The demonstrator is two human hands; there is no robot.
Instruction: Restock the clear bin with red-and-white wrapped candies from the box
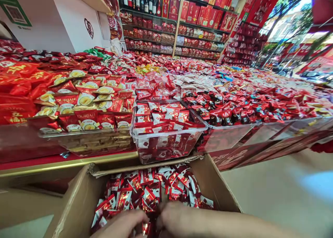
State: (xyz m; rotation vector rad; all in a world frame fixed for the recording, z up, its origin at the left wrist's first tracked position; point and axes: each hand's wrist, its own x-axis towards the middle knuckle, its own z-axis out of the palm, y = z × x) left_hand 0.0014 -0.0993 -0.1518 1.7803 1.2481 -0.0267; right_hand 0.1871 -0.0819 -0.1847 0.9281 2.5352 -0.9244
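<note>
Head view showed both hands low at the bottom edge, buried among red-and-white candy packets [151, 191] inside an open cardboard box [78, 200]. Left hand [122, 224] had its fingers curled down into the heap; whether they had closed on any packet could not be told. Right hand [177, 219] lay just beside it, fingers likewise dug in and blurred, grip undetermined. Between the two hands a few foil wrappers showed, touching both. The loose packets spread forward and away from the fingertips, filling the box toward its far wall, with no common long axis. Neither hand was clearly nearer the bulk. Directly beyond the box stood a clear plastic bin [169, 134] holding matching packets, beside a tray of durian sweets [85, 115]. Both palms and the box's near wall were cut off by the frame.
</note>
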